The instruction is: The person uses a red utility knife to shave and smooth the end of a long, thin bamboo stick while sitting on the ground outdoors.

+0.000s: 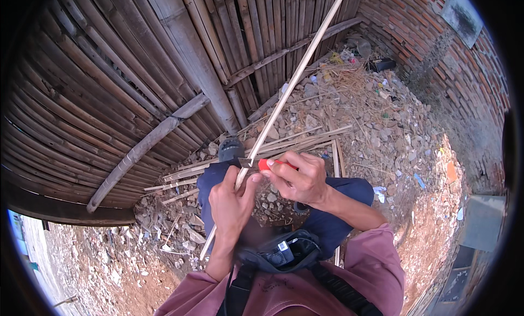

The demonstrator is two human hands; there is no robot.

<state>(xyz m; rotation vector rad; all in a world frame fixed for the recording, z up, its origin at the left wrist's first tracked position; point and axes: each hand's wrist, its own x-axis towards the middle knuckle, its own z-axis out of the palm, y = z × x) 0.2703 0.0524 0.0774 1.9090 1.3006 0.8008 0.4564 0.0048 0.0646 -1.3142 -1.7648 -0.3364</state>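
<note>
A long, pale wooden strip (288,96) runs slantwise from beside my left forearm up past the top edge of the view. My left hand (232,201) is closed round its lower part, thumb along one side. In my right hand (301,178) is a red-handled knife (265,164), gripped with the fingers wrapped over the handle. Its short metal blade lies across the strip, touching it just above my left hand. Part of the handle is hidden under my right fingers. Both hands are close together over my bent knees.
Several loose strips (305,143) lie on the rubble ground (371,136) beyond my knees. A bamboo wall (98,114) with thick poles rises at the left, a brick wall (415,26) at the far right. A black pouch (284,253) hangs at my waist.
</note>
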